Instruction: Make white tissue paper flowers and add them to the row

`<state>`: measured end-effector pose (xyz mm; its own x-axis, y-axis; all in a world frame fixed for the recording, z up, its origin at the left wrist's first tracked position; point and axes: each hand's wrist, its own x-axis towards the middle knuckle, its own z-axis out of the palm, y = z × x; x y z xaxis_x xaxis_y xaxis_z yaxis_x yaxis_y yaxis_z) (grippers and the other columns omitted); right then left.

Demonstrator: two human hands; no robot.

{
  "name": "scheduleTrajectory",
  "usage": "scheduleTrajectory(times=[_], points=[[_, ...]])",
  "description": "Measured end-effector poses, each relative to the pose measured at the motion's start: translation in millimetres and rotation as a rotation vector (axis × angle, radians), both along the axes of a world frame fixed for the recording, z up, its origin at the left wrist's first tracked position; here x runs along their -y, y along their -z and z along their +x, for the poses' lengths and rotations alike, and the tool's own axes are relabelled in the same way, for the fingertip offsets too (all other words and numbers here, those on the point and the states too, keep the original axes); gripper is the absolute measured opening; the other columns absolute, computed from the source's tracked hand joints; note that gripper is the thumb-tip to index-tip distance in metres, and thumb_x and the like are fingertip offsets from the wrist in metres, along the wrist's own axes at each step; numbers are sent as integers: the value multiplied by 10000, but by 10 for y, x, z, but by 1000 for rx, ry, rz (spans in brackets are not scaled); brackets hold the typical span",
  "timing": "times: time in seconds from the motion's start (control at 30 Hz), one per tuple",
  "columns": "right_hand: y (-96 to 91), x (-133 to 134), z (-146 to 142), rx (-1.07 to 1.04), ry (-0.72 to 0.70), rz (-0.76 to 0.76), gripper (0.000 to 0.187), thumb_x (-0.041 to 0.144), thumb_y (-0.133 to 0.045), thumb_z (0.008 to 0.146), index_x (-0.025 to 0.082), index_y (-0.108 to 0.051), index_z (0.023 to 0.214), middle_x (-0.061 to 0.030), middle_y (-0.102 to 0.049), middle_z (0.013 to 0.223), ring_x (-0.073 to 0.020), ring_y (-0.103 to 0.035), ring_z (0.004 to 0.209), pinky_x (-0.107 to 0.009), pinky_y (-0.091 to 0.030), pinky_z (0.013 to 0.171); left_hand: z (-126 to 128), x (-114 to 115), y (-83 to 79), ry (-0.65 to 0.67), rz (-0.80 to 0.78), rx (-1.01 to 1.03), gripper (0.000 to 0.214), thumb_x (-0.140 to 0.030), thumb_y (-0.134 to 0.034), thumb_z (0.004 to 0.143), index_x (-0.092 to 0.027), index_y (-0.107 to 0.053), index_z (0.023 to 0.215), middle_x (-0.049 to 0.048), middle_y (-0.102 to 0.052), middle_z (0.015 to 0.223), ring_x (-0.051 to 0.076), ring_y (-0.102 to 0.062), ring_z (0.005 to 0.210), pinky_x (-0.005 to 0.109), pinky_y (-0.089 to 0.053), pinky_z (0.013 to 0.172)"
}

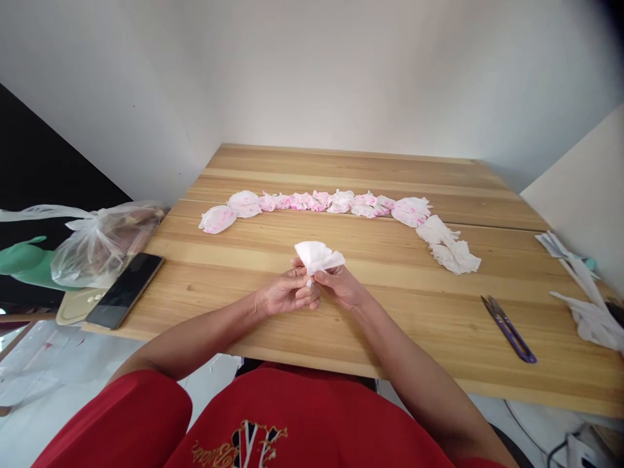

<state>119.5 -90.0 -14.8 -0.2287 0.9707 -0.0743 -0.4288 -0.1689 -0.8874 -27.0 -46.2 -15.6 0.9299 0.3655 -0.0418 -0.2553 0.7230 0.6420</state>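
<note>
A white piece of thin tissue-like material [316, 255], gathered at its lower end and fanned out at the top, is held up over the near middle of the table. My left hand [288, 290] is closed on the gathered end from the left, fingers curled. From the right, my right hand [341, 284] pinches the same piece with thumb and fingers. The hands meet at the gathered base, where a small white tip shows below. Behind them, pink-and-white crumpled tissue pieces [312, 201] lie in a curved row across the table.
On the wooden table [273, 244], purple-handled thread snips [509, 330] lie at right, near white strips [587, 315]. A black phone [125, 290] rests at the left edge beside a tied clear plastic bag [104, 240] and a green bag [29, 263]. Walls [341, 78] stand behind.
</note>
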Motion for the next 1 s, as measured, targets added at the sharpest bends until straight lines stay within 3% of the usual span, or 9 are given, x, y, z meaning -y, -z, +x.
scheduleTrajectory(times=[0.1,0.3,0.4,0.5,0.57,0.6,0.67,0.83,1.0], points=[[40,-8,7,12,83,1,284,425,-759,711,143,-727,719,-84,-725,756,-176,-659,597,-256,-515,425,-1,-20,-21,-26,12,-54,356,-353,-763,730,-143,-503,607,-57,-408,446,69,-413,426,256,-465,573],[16,-13,-122,64,247,79,389,445,-664,799,126,-687,579,-46,-621,493,-145,-577,445,-246,-432,415,2,-103,-84,-192,181,-187,301,-362,-731,751,-143,-536,684,-50,-491,486,68,-448,457,276,-478,661],[60,-35,-264,106,468,107,424,434,-631,827,151,-636,512,-15,-593,493,-134,-571,535,-262,-457,561,5,-145,-100,-365,475,-342,269,-372,-682,776,-149,-549,705,-34,-523,499,90,-475,493,265,-441,640],[131,-72,-381,112,715,67,341,422,-692,771,164,-638,555,15,-618,579,-138,-569,652,-283,-461,714,2,-173,-102,-655,950,-575,200,-315,-652,777,-153,-584,682,-10,-551,557,103,-476,549,252,-368,610],[146,-88,-403,125,788,40,296,429,-708,750,166,-668,623,16,-647,652,-152,-577,728,-294,-455,765,-9,-196,-108,-775,1192,-669,153,-282,-637,775,-156,-621,691,0,-563,590,108,-470,578,258,-342,619],[139,-92,-391,146,783,42,297,440,-699,757,167,-677,645,12,-656,673,-159,-580,754,-300,-455,784,-18,-212,-116,-783,1233,-677,149,-281,-635,776,-156,-629,696,0,-560,590,109,-466,579,260,-338,619],[104,-91,-324,214,679,83,317,464,-669,784,171,-690,663,-1,-669,693,-170,-590,788,-315,-455,827,-43,-245,-148,-701,1112,-601,190,-312,-639,784,-151,-611,689,-9,-539,558,104,-462,551,255,-351,607],[25,-69,-94,142,259,146,381,561,-701,722,195,-717,828,-53,-712,826,-201,-631,779,-322,-515,678,-101,-238,-234,-257,395,-197,283,-383,-696,774,-139,-562,726,-60,-462,454,72,-418,420,274,-457,607],[-14,-22,-39,28,-51,47,531,587,-798,568,199,-700,917,-114,-707,1005,-234,-674,809,-293,-525,543,-58,-59,-171,-25,85,-23,328,-378,-765,710,-138,-543,696,-80,-386,387,65,-364,341,251,-438,498]])
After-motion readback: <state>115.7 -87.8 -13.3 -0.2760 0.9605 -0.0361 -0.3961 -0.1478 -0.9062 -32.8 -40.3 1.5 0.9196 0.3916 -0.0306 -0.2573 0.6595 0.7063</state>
